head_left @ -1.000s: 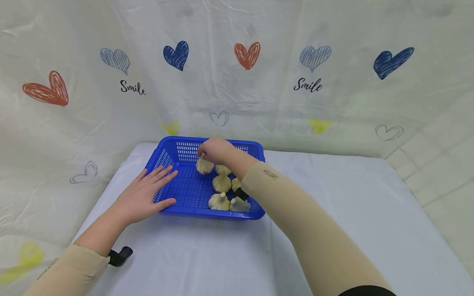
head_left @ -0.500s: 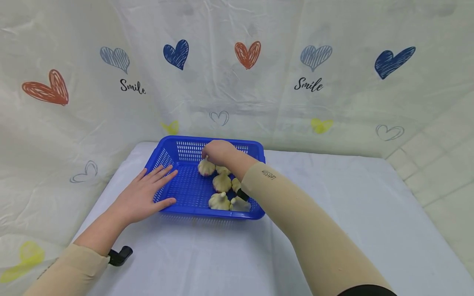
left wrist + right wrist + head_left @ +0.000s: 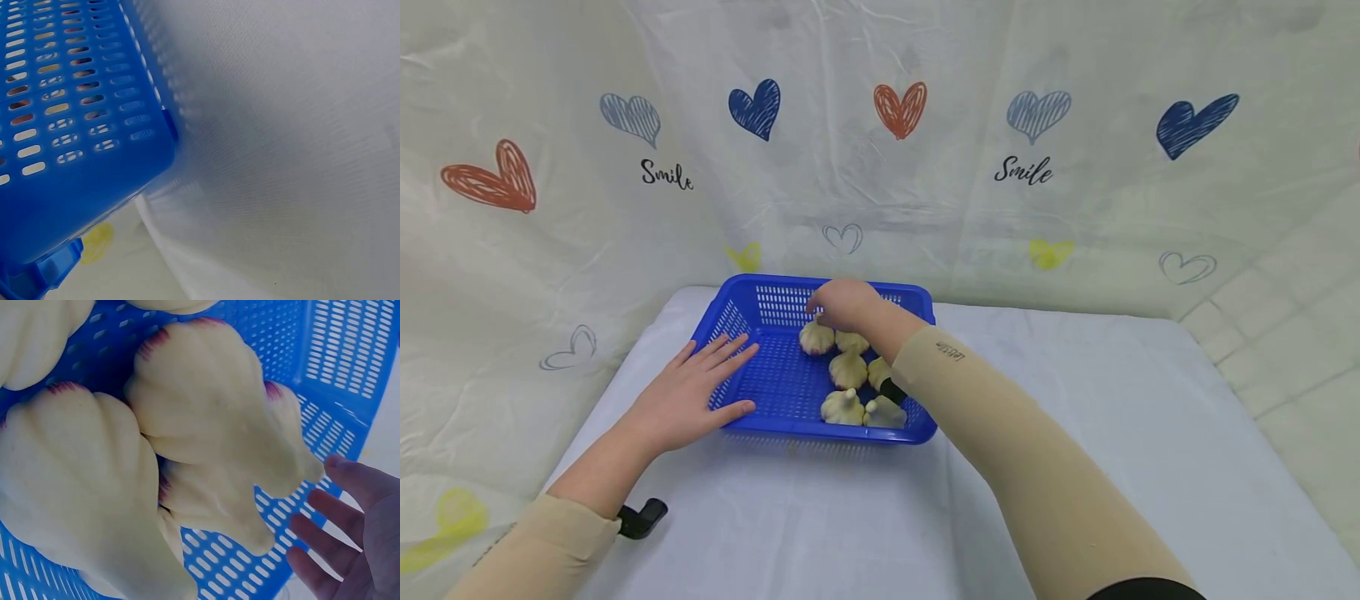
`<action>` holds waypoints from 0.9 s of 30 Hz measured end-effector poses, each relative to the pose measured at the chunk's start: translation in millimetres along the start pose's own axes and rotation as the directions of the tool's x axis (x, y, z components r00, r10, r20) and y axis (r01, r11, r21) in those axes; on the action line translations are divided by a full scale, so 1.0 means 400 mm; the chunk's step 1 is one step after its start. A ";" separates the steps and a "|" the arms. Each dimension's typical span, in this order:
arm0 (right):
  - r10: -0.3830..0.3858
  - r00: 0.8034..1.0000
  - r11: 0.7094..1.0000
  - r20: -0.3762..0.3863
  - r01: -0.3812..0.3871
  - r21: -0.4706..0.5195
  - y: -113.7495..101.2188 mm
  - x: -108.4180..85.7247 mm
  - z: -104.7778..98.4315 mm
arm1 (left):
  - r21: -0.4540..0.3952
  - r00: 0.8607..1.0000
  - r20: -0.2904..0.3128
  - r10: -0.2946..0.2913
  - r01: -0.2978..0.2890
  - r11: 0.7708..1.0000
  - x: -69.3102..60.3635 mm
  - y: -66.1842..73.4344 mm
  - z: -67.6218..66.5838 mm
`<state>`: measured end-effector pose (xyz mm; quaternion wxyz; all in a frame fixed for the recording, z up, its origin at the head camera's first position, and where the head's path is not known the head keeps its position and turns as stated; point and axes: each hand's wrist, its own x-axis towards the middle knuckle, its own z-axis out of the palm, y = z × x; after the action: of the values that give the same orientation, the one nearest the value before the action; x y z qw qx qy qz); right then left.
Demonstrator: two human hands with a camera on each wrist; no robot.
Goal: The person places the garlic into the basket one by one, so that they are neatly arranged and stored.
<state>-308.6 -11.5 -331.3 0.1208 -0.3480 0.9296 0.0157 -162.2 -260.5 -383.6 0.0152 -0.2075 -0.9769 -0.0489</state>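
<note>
A blue plastic basket (image 3: 778, 433) holds several pale garlic bulbs, with purple marks at their bases in the right wrist view. My right hand (image 3: 844, 304) is over its back part, above a garlic bulb (image 3: 816, 339). In the right wrist view the right hand (image 3: 353, 531) has its fingers spread, and the thumb tip is close to the stem of a garlic bulb (image 3: 287, 425); whether they touch I cannot tell. My left hand (image 3: 688, 400) rests on the basket's left side, fingers straight and spread. Only the basket's wall (image 3: 94, 169) shows in the left wrist view.
The basket stands near the back edge of a table with a white cloth (image 3: 1060, 400). Behind it hangs a pale sheet (image 3: 962, 217) printed with hearts. Inside, another garlic bulb (image 3: 842, 407) lies at the front, and the right forearm covers part of the basket's right side.
The right hand held a garlic bulb by its stem and shifted it slightly right. Its fingers have now loosened and risen a little off the stem. The left hand has stayed put.
</note>
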 end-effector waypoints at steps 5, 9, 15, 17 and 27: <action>0.018 1.000 0.998 -0.012 -0.017 0.065 0.015 -0.010 -0.013 | 0.002 1.000 0.000 0.006 -0.006 1.000 0.002 -0.001 0.001; 0.037 0.998 0.990 -0.054 -0.029 0.138 0.029 -0.027 -0.029 | 0.001 1.000 0.000 0.007 -0.007 1.000 0.001 -0.002 0.001; 0.056 0.983 0.964 -0.175 -0.008 0.266 0.053 -0.068 -0.053 | 0.002 1.000 -0.004 0.007 -0.007 1.000 0.000 -0.004 0.003; 0.070 0.974 0.953 -0.214 -0.001 0.304 0.060 -0.083 -0.061 | 0.001 1.000 -0.006 0.007 -0.007 1.000 0.001 -0.006 0.004; 0.177 0.930 0.905 -0.322 -0.025 0.426 0.108 -0.175 -0.081 | -0.003 1.000 -0.006 0.008 -0.008 1.000 0.003 -0.006 0.005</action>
<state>-292.6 62.7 -285.6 0.0221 -0.2621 0.9350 -0.2380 -164.5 -262.0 -385.6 0.0181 -0.2111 -0.9760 -0.0510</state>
